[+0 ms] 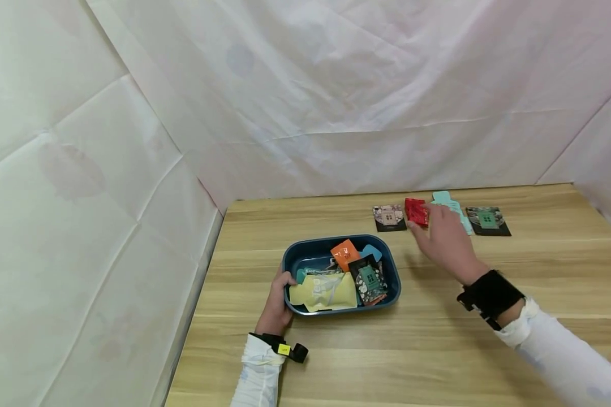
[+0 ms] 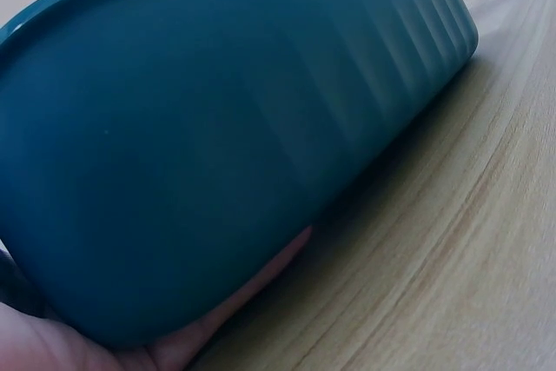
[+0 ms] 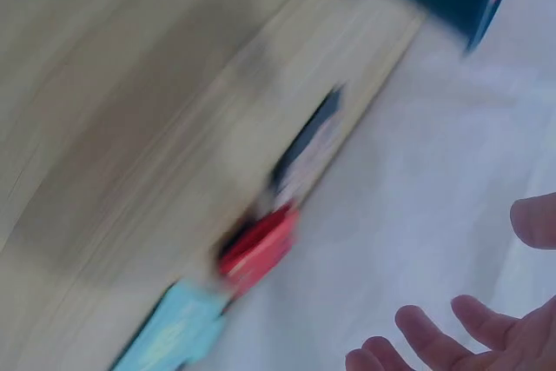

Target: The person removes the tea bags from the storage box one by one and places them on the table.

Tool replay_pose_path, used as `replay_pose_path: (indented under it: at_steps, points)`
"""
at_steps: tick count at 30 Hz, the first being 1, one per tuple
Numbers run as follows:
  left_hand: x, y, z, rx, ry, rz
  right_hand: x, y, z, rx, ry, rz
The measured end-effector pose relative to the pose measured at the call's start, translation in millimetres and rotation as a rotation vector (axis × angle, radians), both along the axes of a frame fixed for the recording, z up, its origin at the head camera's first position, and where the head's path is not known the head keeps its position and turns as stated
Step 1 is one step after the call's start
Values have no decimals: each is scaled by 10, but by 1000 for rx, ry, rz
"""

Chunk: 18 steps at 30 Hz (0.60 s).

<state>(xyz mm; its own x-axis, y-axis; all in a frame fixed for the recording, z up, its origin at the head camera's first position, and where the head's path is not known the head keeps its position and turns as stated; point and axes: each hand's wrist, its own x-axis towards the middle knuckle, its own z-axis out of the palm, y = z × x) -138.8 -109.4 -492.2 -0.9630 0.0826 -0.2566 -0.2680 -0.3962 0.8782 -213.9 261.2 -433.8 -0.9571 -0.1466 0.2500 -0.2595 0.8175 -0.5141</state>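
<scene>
My left hand (image 1: 276, 305) grips the left end of a dark teal plastic bin (image 1: 302, 257), thumb over the rim; the left wrist view shows fingers under its base. Inside lie a pale yellow pouch (image 1: 323, 293), an orange sachet (image 1: 345, 253) and a dark patterned sachet (image 1: 369, 277) with a green label, partly covering other packets. Over the table, my right hand (image 1: 445, 240) hovers with fingers spread and holds nothing. Closest to it are a red packet (image 1: 414, 208) and a light blue packet (image 1: 441, 196), both partly hidden by the hand in the head view.
Left of the red packet lies a dark sachet (image 1: 388, 217) with a pinkish label. A dark sachet (image 1: 487, 219) with a green label lies at the row's right end. White sheeting (image 1: 336, 113) hangs behind the wooden table (image 1: 387, 362) and along its sides.
</scene>
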Motion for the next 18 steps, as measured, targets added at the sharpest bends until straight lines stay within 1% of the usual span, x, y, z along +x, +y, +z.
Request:
replay_pose_path:
  at_steps: [2, 4, 6, 8, 10, 12, 14, 16, 18]
  points:
    - [4, -7, 6, 1, -5, -1, 89, -178, 39, 15, 9, 35]
    - [12, -11, 13, 2, -7, 0, 169, -346, 46, 31, 24, 81]
    - [19, -14, 18, 1, -9, 6, 248, -501, 28, 52, 59, 165]
    - [23, -16, 17, -1, -12, 9, 326, -635, 5, 74, 98, 303]
    - [24, -19, 10, -5, -14, 11, 389, -744, -18, 109, 129, 486]
    - [20, -19, 1, -8, -11, 7, 432, -816, -35, 201, 163, 670]
    - [17, -14, -7, -10, -10, 6, 456, -857, -36, 314, 197, 827]
    - [13, -8, -12, -7, -6, 9, 464, -871, -35, 431, 229, 943]
    - [12, -2, -18, -1, -5, 14, 458, -871, -31, 522, 253, 1022]
